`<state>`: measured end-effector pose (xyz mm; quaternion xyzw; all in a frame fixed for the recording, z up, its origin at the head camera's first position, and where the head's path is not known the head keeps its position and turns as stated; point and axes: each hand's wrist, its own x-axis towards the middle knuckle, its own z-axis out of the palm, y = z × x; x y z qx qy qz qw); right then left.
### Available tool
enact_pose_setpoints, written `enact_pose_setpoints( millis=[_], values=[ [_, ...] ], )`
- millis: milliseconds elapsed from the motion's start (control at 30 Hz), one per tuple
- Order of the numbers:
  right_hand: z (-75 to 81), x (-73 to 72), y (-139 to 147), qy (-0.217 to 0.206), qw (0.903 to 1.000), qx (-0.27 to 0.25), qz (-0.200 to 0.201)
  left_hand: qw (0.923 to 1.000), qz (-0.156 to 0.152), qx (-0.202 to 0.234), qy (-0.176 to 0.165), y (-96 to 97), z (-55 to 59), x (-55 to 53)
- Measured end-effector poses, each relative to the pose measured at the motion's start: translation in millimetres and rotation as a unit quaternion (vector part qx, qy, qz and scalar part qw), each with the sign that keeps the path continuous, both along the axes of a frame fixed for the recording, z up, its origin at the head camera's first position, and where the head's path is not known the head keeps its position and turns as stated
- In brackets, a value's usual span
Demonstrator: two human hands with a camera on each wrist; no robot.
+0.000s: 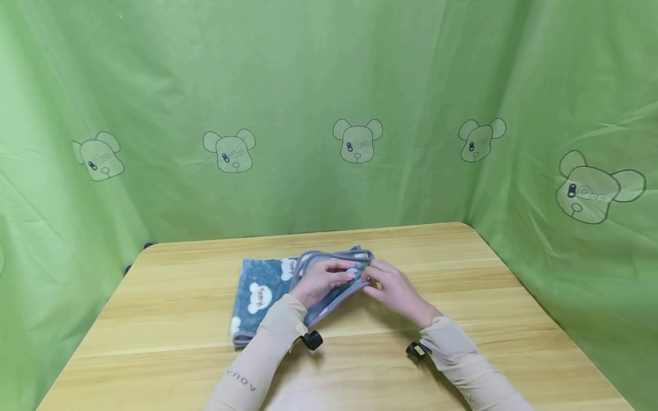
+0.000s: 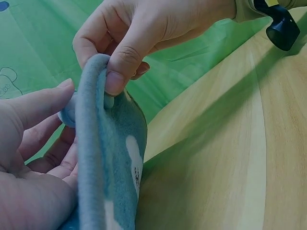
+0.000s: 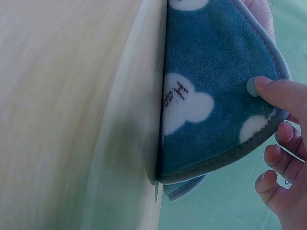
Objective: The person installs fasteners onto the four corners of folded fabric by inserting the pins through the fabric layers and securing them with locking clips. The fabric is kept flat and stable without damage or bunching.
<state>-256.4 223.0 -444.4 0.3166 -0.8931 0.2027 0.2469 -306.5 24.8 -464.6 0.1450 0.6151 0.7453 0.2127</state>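
A teal plush blanket [image 1: 277,285] with white bear-head prints and a grey-blue bound edge lies folded, its right corner lifted off the table. At that corner my left hand [image 1: 320,281] pinches a small round light-blue disc [image 2: 70,113], thumb above it, on one side of the edge. My right hand [image 1: 394,287] pinches the edge from the other side. Under its thumb a similar teal round piece [image 3: 252,86] lies against the plush, partly covered. Whether the two pieces are joined through the cloth cannot be seen.
The blanket rests on a light wood-grain table [image 1: 169,308]. Green curtains [image 1: 298,68] printed with bear outlines hang behind and at both sides. A black wrist camera [image 1: 312,340] sits at the left cuff, and another black camera [image 1: 415,352] at the right cuff.
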Motion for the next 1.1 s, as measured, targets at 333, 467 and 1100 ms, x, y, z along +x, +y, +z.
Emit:
enact_pose_setpoints(
  millis=[333,467,1100],
  values=[
    [2.9,1.2,-0.9,-0.005,0.9999,-0.011,-0.004,0.9997,-0.010,-0.024,0.007,0.6,3.6,4.7],
    [3.5,1.1,-0.2,-0.012,0.9999,-0.010,-0.003,0.9990,-0.022,-0.034,0.017,-3.8,11.3,5.2],
    [7.9,1.6,5.0,-0.007,0.9995,0.010,0.030,0.9902,0.115,0.000,0.080,-81.7,97.1,12.7]
  ],
)
